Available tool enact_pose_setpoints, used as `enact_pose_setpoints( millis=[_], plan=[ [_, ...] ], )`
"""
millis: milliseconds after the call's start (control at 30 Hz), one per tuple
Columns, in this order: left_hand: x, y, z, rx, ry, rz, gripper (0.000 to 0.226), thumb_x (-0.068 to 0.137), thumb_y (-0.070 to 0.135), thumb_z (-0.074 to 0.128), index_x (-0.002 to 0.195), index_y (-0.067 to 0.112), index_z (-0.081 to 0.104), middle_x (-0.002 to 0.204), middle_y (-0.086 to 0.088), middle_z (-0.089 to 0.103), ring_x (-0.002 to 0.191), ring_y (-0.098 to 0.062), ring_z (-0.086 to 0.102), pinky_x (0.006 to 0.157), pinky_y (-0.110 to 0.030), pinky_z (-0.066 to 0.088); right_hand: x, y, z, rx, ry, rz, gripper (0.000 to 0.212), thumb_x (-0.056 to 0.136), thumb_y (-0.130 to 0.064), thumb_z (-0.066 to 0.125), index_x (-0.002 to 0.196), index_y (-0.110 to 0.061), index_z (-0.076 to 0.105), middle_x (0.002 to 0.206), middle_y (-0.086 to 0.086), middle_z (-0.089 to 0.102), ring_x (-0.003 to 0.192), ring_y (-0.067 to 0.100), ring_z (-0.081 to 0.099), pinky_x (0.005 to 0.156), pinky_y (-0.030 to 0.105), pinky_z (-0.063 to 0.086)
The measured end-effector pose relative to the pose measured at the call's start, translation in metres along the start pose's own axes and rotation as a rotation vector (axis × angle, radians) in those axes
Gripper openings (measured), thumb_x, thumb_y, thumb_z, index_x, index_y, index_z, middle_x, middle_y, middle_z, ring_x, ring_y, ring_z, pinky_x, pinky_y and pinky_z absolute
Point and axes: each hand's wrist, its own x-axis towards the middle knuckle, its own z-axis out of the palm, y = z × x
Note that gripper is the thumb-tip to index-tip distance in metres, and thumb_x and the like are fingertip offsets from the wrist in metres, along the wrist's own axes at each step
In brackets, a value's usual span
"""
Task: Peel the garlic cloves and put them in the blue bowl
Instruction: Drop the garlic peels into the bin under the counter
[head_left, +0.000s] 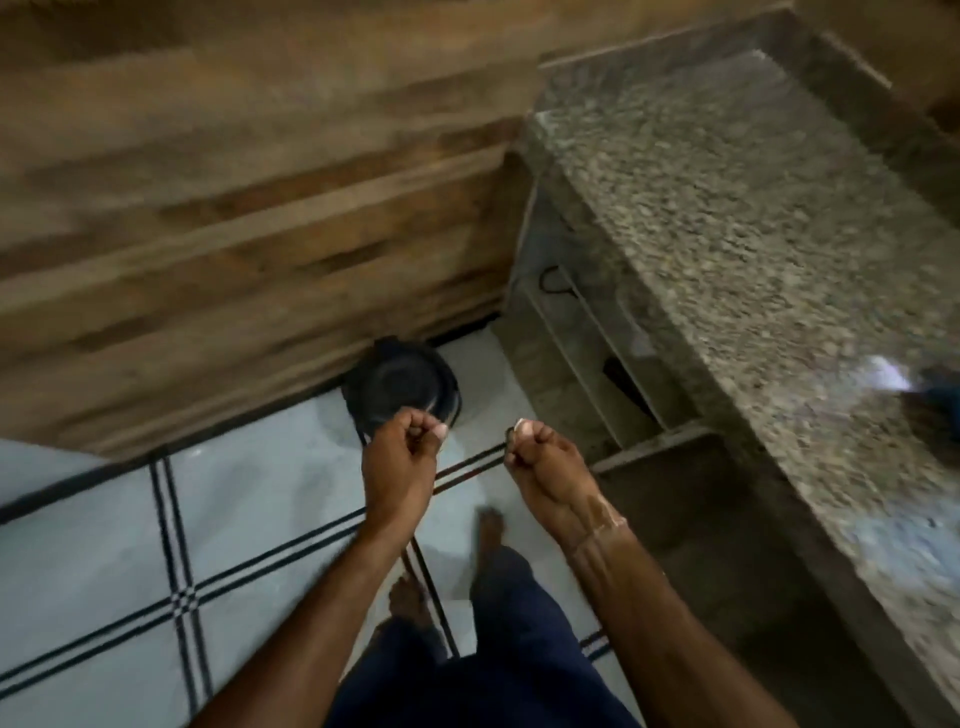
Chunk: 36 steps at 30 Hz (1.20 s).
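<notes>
Tiled floor (104, 545), granite counter (727, 208) at right, black bin (400, 384) by wooden wall (208, 182). Over floor, left hand (400, 457) and right hand (540, 457), fingers curled in; contents impossible to tell. Blurred blue shape, perhaps blue bowl (943, 402), at counter's right edge.

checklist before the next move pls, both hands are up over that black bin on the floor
1. Left hand grip: fingers curled, contents hidden. Cannot tell.
2. Right hand grip: fingers curled, contents hidden. Cannot tell.
3. Black bin within reach, on the floor just beyond the hands. Ok.
4. Bin lid open: too blurred. Cannot tell.
5. Garlic cloves in sight: none visible. Not ok.
6. Blue bowl located: only a blurred blue shape at the granite counter's right edge. Cannot tell.
</notes>
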Motion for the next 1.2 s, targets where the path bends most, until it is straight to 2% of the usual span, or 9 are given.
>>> enact_pose_setpoints(
  millis=[233,367,467,633,767,867,1000,1100,1200],
  plan=[
    [0.057,-0.040,-0.067,-0.026,0.156,-0.130,0.015,0.095,0.017,0.072,0.084,0.024,0.067,0.081,0.012,0.070,0.078,-0.004,0.066,0.069,-0.015,0.046,0.067,0.026,0.088,-0.166,-0.089,0.094,0.037,0.101,0.010,0.044,0.072,-0.010,0.055,0.066,0.005,0.051,0.064,0.013,0.046,0.060,0.021,0.048],
    [0.092,-0.063,-0.074,-0.046,0.194,-0.253,0.011,0.097,0.021,0.070,0.087,0.023,0.067,0.083,0.007,0.071,0.079,-0.013,0.067,0.070,-0.024,0.050,0.111,0.037,0.121,-0.284,-0.089,0.213,0.031,0.102,0.002,0.052,0.076,-0.010,0.061,0.065,0.005,0.056,0.062,0.014,0.052,0.062,0.025,0.050],
    [0.134,-0.092,-0.053,-0.093,0.172,-0.395,0.011,0.098,0.023,0.069,0.087,0.023,0.067,0.083,0.005,0.072,0.079,-0.014,0.069,0.069,-0.026,0.053,0.166,0.058,0.126,-0.284,-0.072,0.310,0.020,0.102,-0.003,0.055,0.084,-0.008,0.063,0.067,0.006,0.057,0.059,0.014,0.054,0.063,0.028,0.051],
    [0.199,-0.175,-0.002,-0.224,0.119,-0.674,0.014,0.094,0.015,0.073,0.080,0.016,0.073,0.069,0.000,0.070,0.070,-0.020,0.064,0.067,-0.031,0.047,0.271,0.116,0.110,-0.246,-0.037,0.452,0.032,0.100,0.010,0.044,0.074,-0.005,0.055,0.067,0.009,0.050,0.061,0.017,0.049,0.057,0.025,0.048],
    [0.262,-0.240,0.044,-0.372,0.177,-0.892,0.015,0.091,0.016,0.079,0.077,0.012,0.074,0.073,-0.009,0.071,0.066,-0.023,0.060,0.061,-0.028,0.046,0.356,0.166,0.106,-0.193,0.080,0.538,0.019,0.099,0.012,0.052,0.088,-0.001,0.061,0.066,0.007,0.061,0.055,0.012,0.061,0.051,0.020,0.054],
    [0.315,-0.296,0.080,-0.445,0.224,-1.026,0.005,0.090,0.009,0.077,0.090,0.004,0.075,0.089,-0.016,0.076,0.070,-0.025,0.065,0.045,-0.021,0.046,0.411,0.191,0.111,-0.159,0.176,0.546,0.009,0.097,0.009,0.059,0.101,0.003,0.063,0.085,0.014,0.067,0.076,0.020,0.066,0.055,0.022,0.059],
    [0.356,-0.347,0.117,-0.477,0.168,-1.087,0.020,0.092,0.000,0.072,0.111,-0.004,0.069,0.104,-0.018,0.073,0.082,-0.026,0.068,0.057,-0.028,0.050,0.465,0.214,0.107,-0.178,0.155,0.574,0.026,0.103,0.005,0.051,0.128,0.010,0.058,0.126,0.025,0.065,0.123,0.033,0.063,0.096,0.034,0.055],
    [0.367,-0.362,0.135,-0.466,0.250,-1.056,0.032,0.090,0.009,0.076,0.122,0.007,0.071,0.105,-0.015,0.072,0.078,-0.029,0.067,0.063,-0.033,0.056,0.485,0.222,0.099,-0.329,0.130,0.577,0.041,0.103,0.008,0.049,0.143,0.010,0.047,0.149,0.025,0.051,0.137,0.038,0.054,0.095,0.034,0.055],
    [0.371,-0.355,0.152,-0.433,0.170,-0.937,0.042,0.101,0.034,0.062,0.142,0.022,0.061,0.132,-0.010,0.065,0.115,-0.034,0.064,0.099,-0.050,0.055,0.484,0.226,0.110,-0.416,0.085,0.582,0.040,0.106,-0.007,0.050,0.144,0.006,0.049,0.148,0.025,0.053,0.136,0.039,0.054,0.095,0.039,0.054]
  ],
)
